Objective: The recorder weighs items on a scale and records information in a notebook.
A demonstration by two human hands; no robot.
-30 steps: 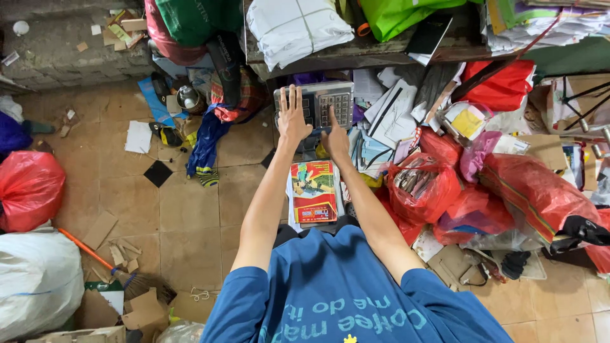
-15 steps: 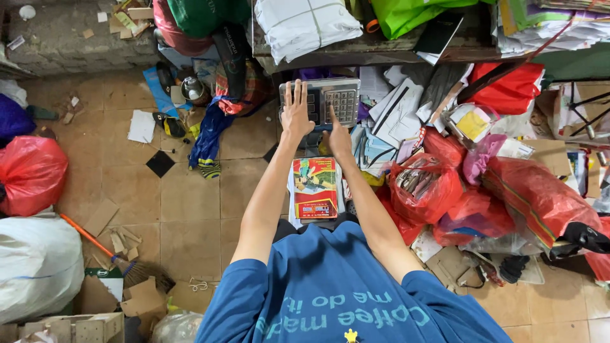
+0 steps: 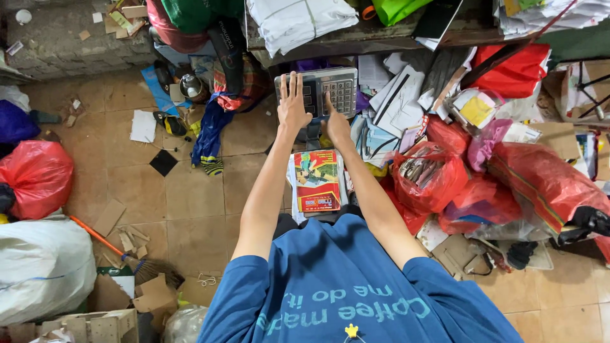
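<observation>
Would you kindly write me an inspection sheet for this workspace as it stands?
Surface: tan tiled floor, littered with cardboard scraps.
Job's things: grey electronic scale head with keypad; colourful red-and-green booklet on the platform below it.
Clutter: red plastic bags, white sack, loose papers, broom.
Hands: left hand flat on the scale head, fingers spread; right hand with a finger on the keypad; neither holds anything in its grip.
Cables: nothing seen.
Surroundings: wooden shelf stacked with white bundles above.
</observation>
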